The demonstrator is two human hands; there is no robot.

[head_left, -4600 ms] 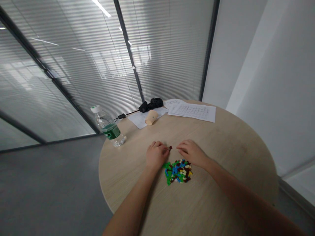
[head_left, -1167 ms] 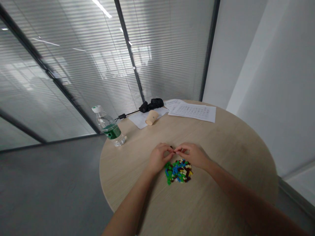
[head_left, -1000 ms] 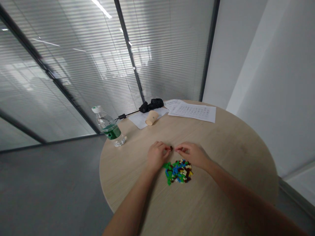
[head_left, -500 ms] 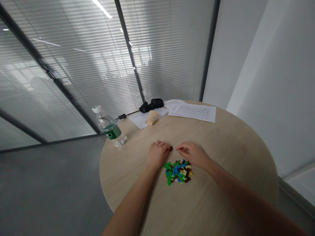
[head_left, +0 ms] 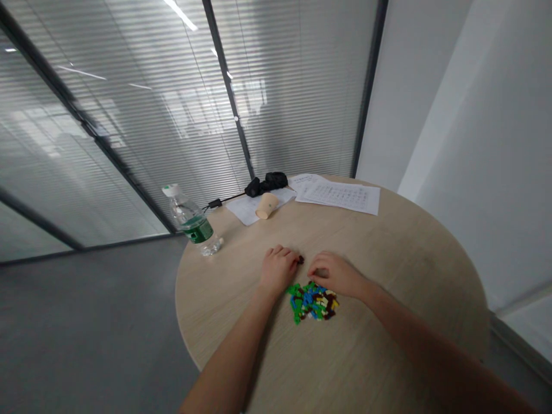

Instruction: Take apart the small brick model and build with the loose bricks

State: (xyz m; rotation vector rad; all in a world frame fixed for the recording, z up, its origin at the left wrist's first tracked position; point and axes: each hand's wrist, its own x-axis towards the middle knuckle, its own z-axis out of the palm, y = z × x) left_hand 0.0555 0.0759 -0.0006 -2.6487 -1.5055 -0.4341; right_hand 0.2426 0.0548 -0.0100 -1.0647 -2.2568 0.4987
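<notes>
My left hand (head_left: 279, 270) rests on the round wooden table (head_left: 388, 253), with its fingertips pinching a small dark brown brick piece (head_left: 300, 260). Just to the right, my right hand (head_left: 338, 275) lies with its fingers curled down onto the far edge of a pile of small bricks (head_left: 314, 303). The pile is green, blue, brown, yellow and white, and sits just in front of both hands. Whether the right fingers hold a brick is hidden.
A plastic water bottle (head_left: 190, 221) with a green label stands at the table's left edge. At the back lie a tipped paper cup (head_left: 266, 205), printed sheets (head_left: 340, 195), a black bundle (head_left: 266, 182) with a cable, and glass walls with blinds behind.
About a second ago both hands met at the dark piece. Since then my right hand has drawn back and down onto the pile, while my left hand has stayed put with the piece.
</notes>
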